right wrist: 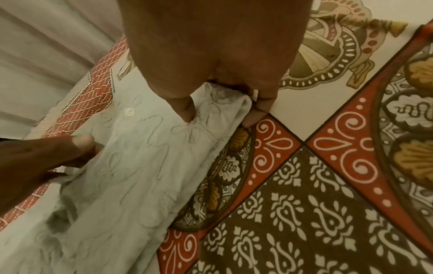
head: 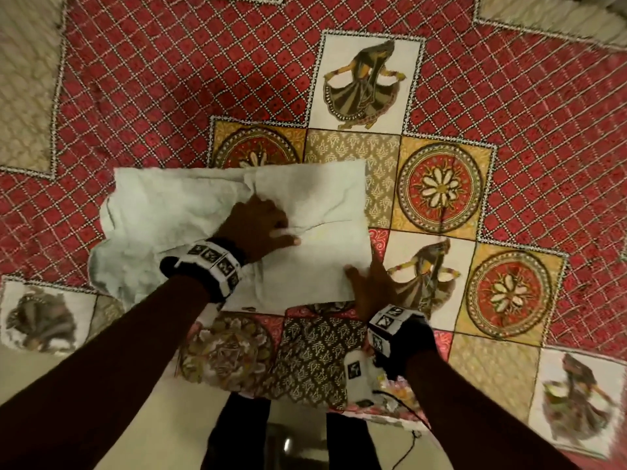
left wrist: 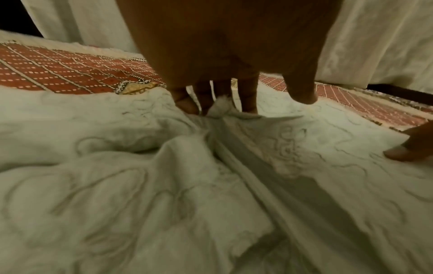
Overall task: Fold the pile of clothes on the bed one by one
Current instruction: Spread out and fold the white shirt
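Note:
A white embroidered garment (head: 190, 212) lies spread on the patterned bedspread (head: 475, 96), its left part crumpled and its right part smooth. My left hand (head: 261, 225) presses its fingertips into the garment's middle. In the left wrist view the cloth (left wrist: 117, 185) bunches into a ridge at those fingers (left wrist: 248, 100), with the thumb apart. My right hand (head: 368, 286) is at the near right corner. In the right wrist view its thumb (right wrist: 185, 109) lies on top of the garment (right wrist: 140, 166) and its fingers (right wrist: 257, 111) curl under the edge, pinching it. A button (right wrist: 129, 111) shows.
The bedspread's near edge (head: 305, 395) hangs just in front of my legs (head: 237, 435), with pale floor (head: 163, 418) below. A cream border (head: 23, 96) lies at far left. Pale curtains (left wrist: 374, 37) hang beyond the bed. No other clothes are in view.

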